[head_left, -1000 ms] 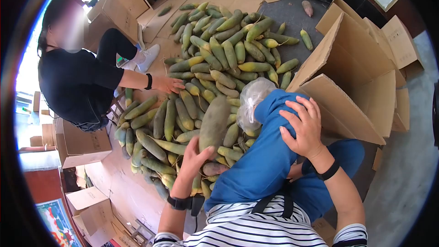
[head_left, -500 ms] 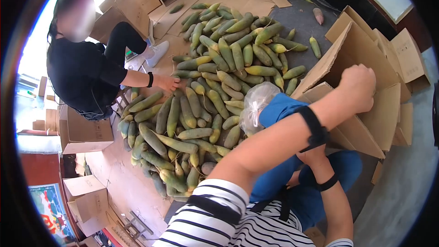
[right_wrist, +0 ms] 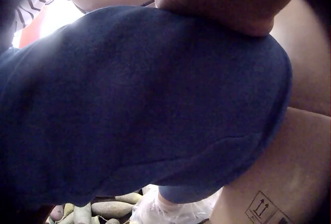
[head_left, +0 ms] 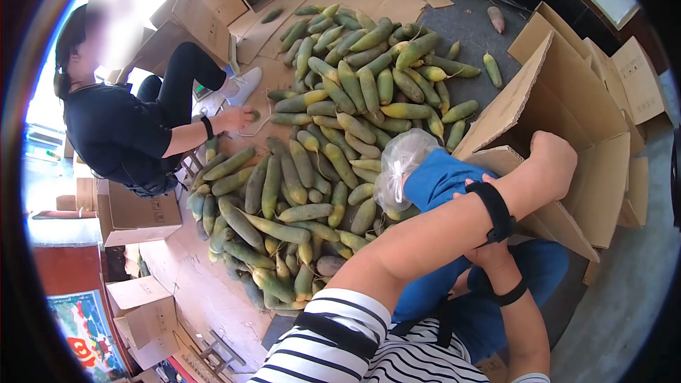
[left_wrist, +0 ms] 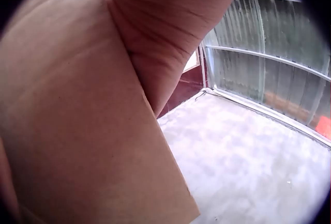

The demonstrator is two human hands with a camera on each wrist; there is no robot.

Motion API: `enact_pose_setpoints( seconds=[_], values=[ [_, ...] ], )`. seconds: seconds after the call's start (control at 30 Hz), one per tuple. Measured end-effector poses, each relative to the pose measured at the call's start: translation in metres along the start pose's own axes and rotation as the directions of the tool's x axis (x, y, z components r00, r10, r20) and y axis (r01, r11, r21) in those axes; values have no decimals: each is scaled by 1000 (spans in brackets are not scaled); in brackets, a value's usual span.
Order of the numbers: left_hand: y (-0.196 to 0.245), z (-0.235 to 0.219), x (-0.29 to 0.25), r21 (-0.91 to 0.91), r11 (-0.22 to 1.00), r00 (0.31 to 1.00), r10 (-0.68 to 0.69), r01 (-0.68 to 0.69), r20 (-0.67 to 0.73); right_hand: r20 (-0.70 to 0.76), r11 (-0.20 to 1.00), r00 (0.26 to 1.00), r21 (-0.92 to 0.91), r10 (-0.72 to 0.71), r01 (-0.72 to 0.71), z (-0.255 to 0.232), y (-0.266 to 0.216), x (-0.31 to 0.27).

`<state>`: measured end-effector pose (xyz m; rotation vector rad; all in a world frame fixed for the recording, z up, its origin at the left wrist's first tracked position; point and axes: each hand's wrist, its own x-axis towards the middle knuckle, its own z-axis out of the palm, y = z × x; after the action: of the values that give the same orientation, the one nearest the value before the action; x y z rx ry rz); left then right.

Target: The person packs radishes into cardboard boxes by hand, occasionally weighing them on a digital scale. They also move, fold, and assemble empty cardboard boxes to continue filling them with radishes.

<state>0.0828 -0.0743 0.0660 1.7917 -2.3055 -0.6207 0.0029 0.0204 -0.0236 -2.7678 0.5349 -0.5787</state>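
My left arm stretches across my lap, and the left hand (head_left: 553, 159) bends down over the open cardboard box (head_left: 599, 163) at my right. Its fingers are hidden, so I cannot tell whether it holds anything. In the left wrist view, the heel of that hand (left_wrist: 165, 33) is against a cardboard flap (left_wrist: 88, 115). My right hand (head_left: 489, 252) rests on my blue-trousered knee (head_left: 443, 177), fingertips showing beyond the left forearm. The right wrist view has that hand (right_wrist: 222, 2) on top of the blue cloth. A big heap of green radishes (head_left: 347, 135) lies before me.
Someone in black (head_left: 117, 128) sits at the left, one hand (head_left: 230, 119) at a small green piece beside the heap. A clear plastic bag (head_left: 404, 167) covers my foot area. Open cartons (head_left: 142, 213) stand around, and loose radishes (head_left: 491, 69) lie on the dark mat.
My left hand held a large radish over the heap, then swung right across my lap to the box and dipped lower. The other person's hand drew back from the heap.
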Motion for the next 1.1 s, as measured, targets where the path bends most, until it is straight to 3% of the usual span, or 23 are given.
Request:
enact_pose_setpoints(
  seconds=[0.07, 0.1, 0.17, 0.3, 0.37, 0.43, 0.5, 0.53, 0.57, 0.6, 0.63, 0.7, 0.77, 0.83, 0.87, 0.9, 0.93, 0.97, 1.0, 1.03, 1.1],
  values=[
    [2, 11, 4, -8, 999, 966, 39, -43, -254, -31, 999, 1000, 47, 0, 1, -6, -4, 7],
    [3, 14, 3, -11, 999, 965, 38, -42, -258, -31, 998, 1000, 59, -7, 9, -8, -6, 10],
    [4, 19, 2, 8, 997, 862, 75, -82, -500, -23, 997, 1000, 69, -20, 21, -9, -6, 11],
    [1, 22, 4, -48, 997, 805, 25, -66, -593, -12, 999, 999, -8, -32, 32, -6, -6, 10],
    [5, 25, 6, -46, 992, 719, 54, -119, -692, 49, 999, 999, -34, 7, -6, -4, -4, 7],
    [6, 21, -8, -45, 988, 692, 72, -149, -718, 109, 991, 994, -130, 6, 9, -9, -10, 14],
    [0, 21, -18, -8, 900, 390, 181, -435, -903, 101, 997, 995, -79, 4, 4, -2, 1, 7],
    [-9, 19, -34, -110, 866, 410, 116, -488, -905, 81, 999, 996, -28, 22, -19, 0, -2, 8],
    [-23, 22, -50, -190, 846, 303, -35, -498, -952, 14, 997, 1000, 73, 27, -28, -5, -8, 8],
    [-43, 31, -68, -260, 814, 192, -186, -519, -964, 31, 999, 998, -28, 47, -47, -4, -6, 4],
    [-74, 43, -99, -342, 846, 266, -248, -409, -932, 45, 990, 997, -127, 69, -63, -3, -4, 0],
    [-146, 85, -160, -453, 883, 193, -426, -124, -884, 55, 993, 998, -120, 13, -7, -10, -14, 15],
    [-207, 145, -243, -579, 772, 217, -632, 261, -744, 53, 994, 999, -109, -4, 10, -8, -13, 17],
    [-256, 218, -329, -584, 548, -12, -723, 598, -691, 71, 993, 997, -119, 3, 6, -7, -16, 20],
    [-274, 249, -377, -548, 431, -76, -733, 717, -676, 76, 992, 997, -127, -2, 12, -7, -17, 22],
    [-286, 270, -427, -594, 267, -130, -831, 759, -541, 85, 991, 996, -135, -7, 18, -7, -19, 24],
    [-297, 303, -462, -512, 61, -307, -737, 857, -602, 101, 991, 995, -134, -4, 17, -7, -20, 27],
    [-301, 320, -499, -499, -98, -361, -809, 861, -464, 109, 990, 994, -141, -14, 30, -7, -21, 29],
    [-306, 340, -525, -545, -230, -474, -803, 806, -362, 118, 988, 993, -148, -25, 43, -7, -22, 31],
    [-311, 346, -544, -550, -329, -531, -807, 768, -258, 134, 988, 991, -146, -25, 44, -6, -23, 33],
    [-336, 369, -580, -688, -398, -548, -837, 607, 0, 140, 987, 990, -154, -31, 53, -6, -24, 35]
  ],
)
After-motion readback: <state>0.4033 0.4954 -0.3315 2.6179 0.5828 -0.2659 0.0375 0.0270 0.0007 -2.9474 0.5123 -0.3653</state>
